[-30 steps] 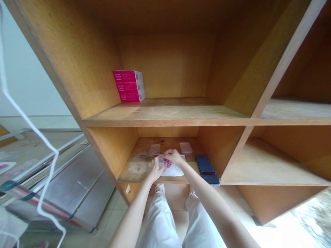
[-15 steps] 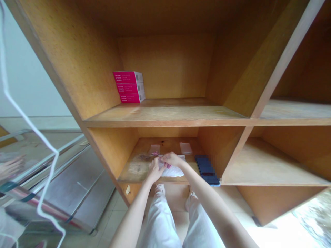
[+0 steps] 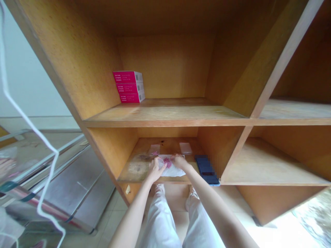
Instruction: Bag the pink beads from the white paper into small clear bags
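Both my hands are in the lower-left compartment of a wooden shelf unit [image 3: 165,121]. My left hand [image 3: 156,168] and my right hand [image 3: 179,160] each pinch an edge of a small clear plastic bag [image 3: 168,163] with pink-red bits inside. The bag is held over a white sheet [image 3: 173,171] on the shelf board. Two more small clear bags lie behind: one with pink bits [image 3: 154,150], one plain [image 3: 185,148].
A dark blue phone [image 3: 206,169] lies at the right of the same compartment. Three pink boxes [image 3: 128,86] are stacked on the upper shelf at the back left. A white wire hanger [image 3: 28,124] hangs at the left over metal frames on the floor.
My right hand has shifted a little to the right, stretching the small bag wider between both hands. A blurred hand seen at the far left half a second ago is gone.
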`<state>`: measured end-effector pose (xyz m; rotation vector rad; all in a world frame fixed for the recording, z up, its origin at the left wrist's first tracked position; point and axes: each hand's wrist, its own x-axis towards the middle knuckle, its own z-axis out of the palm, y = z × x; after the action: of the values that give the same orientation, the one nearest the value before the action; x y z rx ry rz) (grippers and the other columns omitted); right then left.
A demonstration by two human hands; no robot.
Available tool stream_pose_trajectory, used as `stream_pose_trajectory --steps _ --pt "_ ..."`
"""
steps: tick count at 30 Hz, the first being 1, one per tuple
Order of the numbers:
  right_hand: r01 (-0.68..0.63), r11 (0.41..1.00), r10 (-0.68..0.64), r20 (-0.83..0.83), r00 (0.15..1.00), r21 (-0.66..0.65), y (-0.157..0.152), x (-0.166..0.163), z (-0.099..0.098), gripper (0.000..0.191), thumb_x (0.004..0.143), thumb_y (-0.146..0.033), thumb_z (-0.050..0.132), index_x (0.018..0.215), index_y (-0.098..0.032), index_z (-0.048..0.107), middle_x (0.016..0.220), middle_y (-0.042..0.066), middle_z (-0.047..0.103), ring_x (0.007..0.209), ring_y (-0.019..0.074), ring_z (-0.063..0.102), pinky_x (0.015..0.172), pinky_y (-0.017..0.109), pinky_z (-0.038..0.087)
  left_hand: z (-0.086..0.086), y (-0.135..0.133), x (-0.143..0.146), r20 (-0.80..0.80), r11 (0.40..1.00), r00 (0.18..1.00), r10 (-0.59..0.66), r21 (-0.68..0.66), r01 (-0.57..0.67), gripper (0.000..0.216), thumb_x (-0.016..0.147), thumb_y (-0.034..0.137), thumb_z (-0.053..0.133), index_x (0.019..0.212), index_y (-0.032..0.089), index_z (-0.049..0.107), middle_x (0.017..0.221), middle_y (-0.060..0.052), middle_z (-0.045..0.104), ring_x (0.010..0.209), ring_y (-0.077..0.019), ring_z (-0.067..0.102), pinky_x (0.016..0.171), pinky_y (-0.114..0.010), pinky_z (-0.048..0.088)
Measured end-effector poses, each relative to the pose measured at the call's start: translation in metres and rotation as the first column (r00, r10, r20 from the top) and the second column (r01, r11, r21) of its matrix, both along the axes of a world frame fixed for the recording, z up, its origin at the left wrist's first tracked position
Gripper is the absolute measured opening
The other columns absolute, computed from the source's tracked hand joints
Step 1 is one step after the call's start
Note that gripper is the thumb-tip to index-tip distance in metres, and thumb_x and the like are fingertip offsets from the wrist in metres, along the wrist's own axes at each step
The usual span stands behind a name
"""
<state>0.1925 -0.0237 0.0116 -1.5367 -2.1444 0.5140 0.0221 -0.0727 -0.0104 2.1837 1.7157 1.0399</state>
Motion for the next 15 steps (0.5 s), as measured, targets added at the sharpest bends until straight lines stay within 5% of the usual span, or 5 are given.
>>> stream_pose_trajectory --steps 8,15 --pt "0.057 0.995 -0.071 0.197 0.978 0.078 0.0029 0.0003 -0.0065 0.021 0.077 -0.015 0.045 0.080 -0.012 0.066 0.090 0.011 0.065 0.082 0.0179 0.058 0.071 0.022 0.040 -0.0001 0.0006 0.0004 -0.007 1.000 1.000 0.002 -0.007 -0.002 0.040 0.078 0.051 0.043 0.101 0.019 0.042 0.094 -0.006 0.054 0.094 -0.0216 0.051 0.083 -0.037 0.038" --pt "0.054 0.994 -0.053 -0.010 0.999 0.092 0.0004 -0.0042 0.0002 0.016 0.072 -0.015 0.049 0.072 -0.013 0.065 0.080 0.007 0.065 0.074 0.0147 0.057 0.065 0.020 0.039 -0.0012 0.0011 -0.0002 0.009 0.999 1.000 -0.025 0.026 0.025 0.035 0.078 0.048 0.044 0.099 0.019 0.042 0.094 -0.006 0.055 0.093 -0.0215 0.051 0.084 -0.038 0.037"
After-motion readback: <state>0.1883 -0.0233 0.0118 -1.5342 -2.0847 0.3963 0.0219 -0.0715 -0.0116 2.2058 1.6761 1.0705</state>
